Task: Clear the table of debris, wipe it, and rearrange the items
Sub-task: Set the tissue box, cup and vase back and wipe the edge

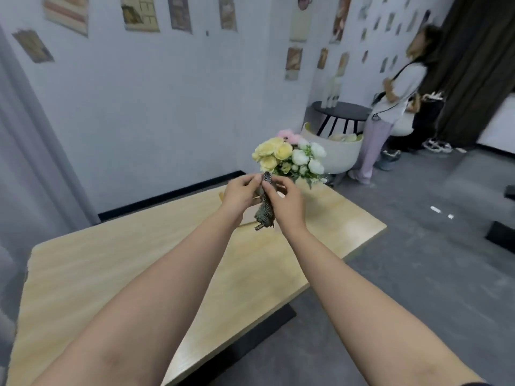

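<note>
Checkered cloth (265,207) pinched at its top by left hand (240,194) and right hand (284,201), held above wooden table (111,263), before bouquet (289,158). Wiping step likely; next: unfold, lay flat.

Even, soft indoor light, no glare; faint shadows under forearms on table (117,263). Whole frame slightly soft. Person (395,107) at upper right motion-blurred. Wide-angle bending at edges (left curtain (28,162), wall lines bow).
</note>
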{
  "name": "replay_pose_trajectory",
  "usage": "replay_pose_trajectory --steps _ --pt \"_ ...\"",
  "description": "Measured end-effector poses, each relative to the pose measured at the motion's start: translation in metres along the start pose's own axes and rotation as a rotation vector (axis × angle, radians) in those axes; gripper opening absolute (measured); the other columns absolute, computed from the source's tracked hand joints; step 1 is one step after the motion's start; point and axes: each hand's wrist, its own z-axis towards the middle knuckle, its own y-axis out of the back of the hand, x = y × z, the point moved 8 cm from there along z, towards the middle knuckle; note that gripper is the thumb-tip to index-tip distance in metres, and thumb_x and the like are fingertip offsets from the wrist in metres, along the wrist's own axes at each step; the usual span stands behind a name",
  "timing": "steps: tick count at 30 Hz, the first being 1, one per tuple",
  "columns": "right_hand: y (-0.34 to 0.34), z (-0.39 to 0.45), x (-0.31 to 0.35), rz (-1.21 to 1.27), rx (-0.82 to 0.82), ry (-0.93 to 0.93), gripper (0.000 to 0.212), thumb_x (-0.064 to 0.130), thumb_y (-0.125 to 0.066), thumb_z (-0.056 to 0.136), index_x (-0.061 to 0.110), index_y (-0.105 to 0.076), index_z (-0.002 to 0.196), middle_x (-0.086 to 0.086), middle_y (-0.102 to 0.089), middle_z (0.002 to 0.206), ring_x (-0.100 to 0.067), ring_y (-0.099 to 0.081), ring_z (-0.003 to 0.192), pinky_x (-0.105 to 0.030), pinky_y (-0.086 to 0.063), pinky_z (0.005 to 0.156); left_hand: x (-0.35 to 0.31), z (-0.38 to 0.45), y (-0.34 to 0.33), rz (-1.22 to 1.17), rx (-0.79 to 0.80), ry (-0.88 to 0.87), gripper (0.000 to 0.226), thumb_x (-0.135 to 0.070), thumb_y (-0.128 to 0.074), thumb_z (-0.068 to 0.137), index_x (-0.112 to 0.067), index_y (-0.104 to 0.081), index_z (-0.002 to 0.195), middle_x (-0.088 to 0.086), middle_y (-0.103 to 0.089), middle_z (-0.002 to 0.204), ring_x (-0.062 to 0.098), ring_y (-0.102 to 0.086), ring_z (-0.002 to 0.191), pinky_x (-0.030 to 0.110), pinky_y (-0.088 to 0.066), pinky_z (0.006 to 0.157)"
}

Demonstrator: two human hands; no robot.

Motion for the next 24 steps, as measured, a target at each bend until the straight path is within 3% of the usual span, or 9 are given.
replay_pose_trajectory --steps 3,9,11,14,18,21,24 --pt "0.05 0.031 0.012 -0.068 -0.118 -0.012 0.019 0.025 -0.059 0.089 0.013 -0.064 0.104 -0.001 -0.066 0.103 -0.016 -0.059 0.097 -0.025 -0.043 0.079 -0.03 0.021 -0.054 0.111 0.073 -0.06 0.019 -0.019 -0.049 0.097 -0.011 -0.063 0.106 0.0 -0.059 0.08 0.014 -0.056 0.074 0.013 -0.049 0.052" --pt "0.153 0.076 0.052 -0.016 -0.324 0.033 0.013 0.02 -0.059 0.088 0.015 -0.057 0.1 0.004 -0.06 0.093 -0.013 -0.056 0.088 -0.024 -0.042 0.074 -0.106 0.042 -0.159 0.16 0.289 -0.231 0.026 -0.012 -0.055 0.094 -0.002 -0.061 0.116 0.009 -0.062 0.091 0.012 -0.06 0.077 0.017 -0.055 0.063" --pt "0.191 0.085 0.067 -0.014 -0.387 0.079 0.012 0.016 -0.057 0.088 0.017 -0.057 0.1 0.008 -0.058 0.089 -0.011 -0.055 0.086 -0.019 -0.039 0.067 -0.129 0.042 -0.196 0.128 0.385 -0.261 0.027 -0.008 -0.057 0.092 0.0 -0.059 0.117 0.014 -0.061 0.096 0.018 -0.06 0.081 0.021 -0.055 0.069" --pt "0.247 0.092 0.083 -0.004 -0.473 0.15 0.014 0.01 -0.056 0.088 0.016 -0.058 0.101 0.009 -0.059 0.09 -0.008 -0.055 0.086 -0.007 -0.037 0.06 -0.155 0.043 -0.243 0.121 0.423 -0.312 0.027 -0.008 -0.058 0.091 0.0 -0.059 0.117 0.015 -0.06 0.097 0.02 -0.059 0.084 0.018 -0.055 0.064" --pt "0.317 0.094 0.085 -0.007 -0.574 0.159 0.019 0.008 -0.055 0.088 0.019 -0.056 0.105 0.005 -0.056 0.097 -0.012 -0.054 0.09 -0.02 -0.037 0.069 -0.179 0.038 -0.301 0.146 0.455 -0.398 0.021 -0.013 -0.058 0.092 -0.004 -0.063 0.11 0.01 -0.062 0.092 0.018 -0.058 0.082 0.02 -0.053 0.061" --pt "0.367 0.09 0.078 -0.057 -0.618 0.16 0.027 0.012 -0.057 0.088 0.02 -0.054 0.113 0.004 -0.055 0.104 -0.01 -0.05 0.087 -0.022 -0.036 0.069 -0.192 0.03 -0.346 0.22 0.51 -0.469 0.018 -0.018 -0.058 0.092 -0.008 -0.065 0.106 0.002 -0.061 0.078 0.014 -0.056 0.074 0.03 -0.05 0.07" --pt "0.413 0.084 0.069 -0.07 -0.617 0.149 0.035 0.02 -0.065 0.086 0.021 -0.053 0.119 0.006 -0.055 0.106 -0.007 -0.052 0.095 -0.022 -0.039 0.08 -0.204 0.014 -0.395 0.321 0.584 -0.616 0.008 -0.021 -0.059 0.092 -0.018 -0.065 0.095 -0.008 -0.056 0.068 0.01 -0.052 0.066 0.029 -0.046 0.07"
